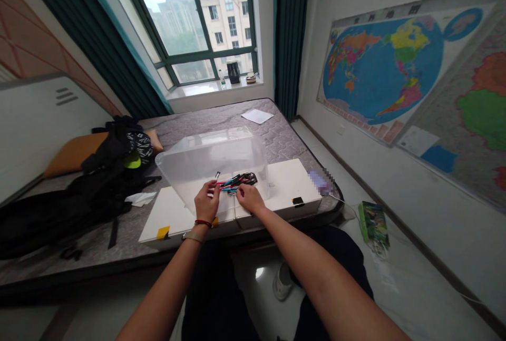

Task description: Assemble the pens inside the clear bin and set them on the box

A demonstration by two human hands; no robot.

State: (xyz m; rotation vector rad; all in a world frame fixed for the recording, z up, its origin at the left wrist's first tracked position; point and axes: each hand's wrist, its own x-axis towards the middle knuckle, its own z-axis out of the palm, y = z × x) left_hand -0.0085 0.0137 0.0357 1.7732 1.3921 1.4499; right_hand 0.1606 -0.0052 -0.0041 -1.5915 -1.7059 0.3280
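Observation:
A clear plastic box (205,159) lies on its side on a white board (284,180) on the mattress. In front of its opening lies a heap of several coloured pens (239,180). My left hand (206,201) is closed in a pinch on one thin pen (217,175), whose tip points up toward the box. My right hand (249,197) rests at the near edge of the pen heap with its fingers curled down onto the pens. A red band and a watch sit on my left wrist.
A black bag (95,183) and an orange cushion (75,154) lie at the left of the mattress. A sheet of paper (256,116) lies at its far end. A green packet (373,222) is on the floor at the right. Wall maps hang at the right.

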